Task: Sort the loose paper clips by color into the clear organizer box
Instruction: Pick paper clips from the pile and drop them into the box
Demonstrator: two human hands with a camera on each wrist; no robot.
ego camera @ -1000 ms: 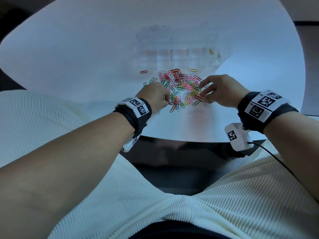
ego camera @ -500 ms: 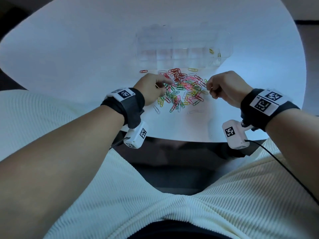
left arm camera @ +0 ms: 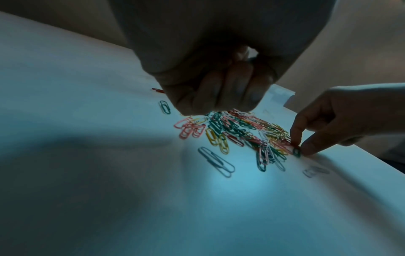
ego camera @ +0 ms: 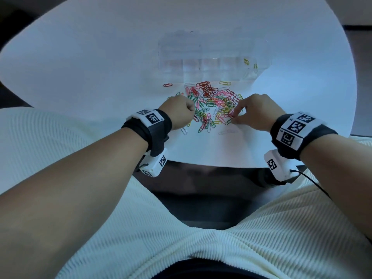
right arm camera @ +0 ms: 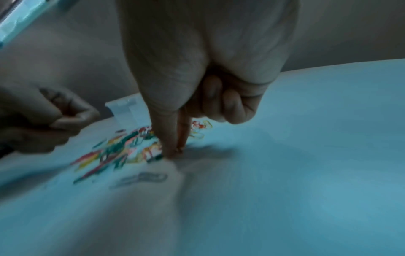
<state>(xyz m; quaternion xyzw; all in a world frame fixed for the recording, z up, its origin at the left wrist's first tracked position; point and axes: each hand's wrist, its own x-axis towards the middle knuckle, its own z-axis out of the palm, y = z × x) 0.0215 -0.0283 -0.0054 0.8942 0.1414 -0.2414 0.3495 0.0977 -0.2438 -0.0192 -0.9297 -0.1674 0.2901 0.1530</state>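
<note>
Our right hand (ego camera: 255, 110) is pinching a green clip (left arm camera: 296, 152) at the pile's (ego camera: 211, 103) 4 o'clock edge. Neighbors could snag and ride along. Left hand (ego camera: 177, 112) is fisted; can't tell if it holds anything. Organizer box (ego camera: 211, 55) sits at 12 o'clock.

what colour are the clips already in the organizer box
Yellow clips, at the right end of the box; head view.

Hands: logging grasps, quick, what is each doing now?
Left hand: curled shut; contents cannot be told.
Right hand: pinching a paper clip at the pile's edge.
</note>
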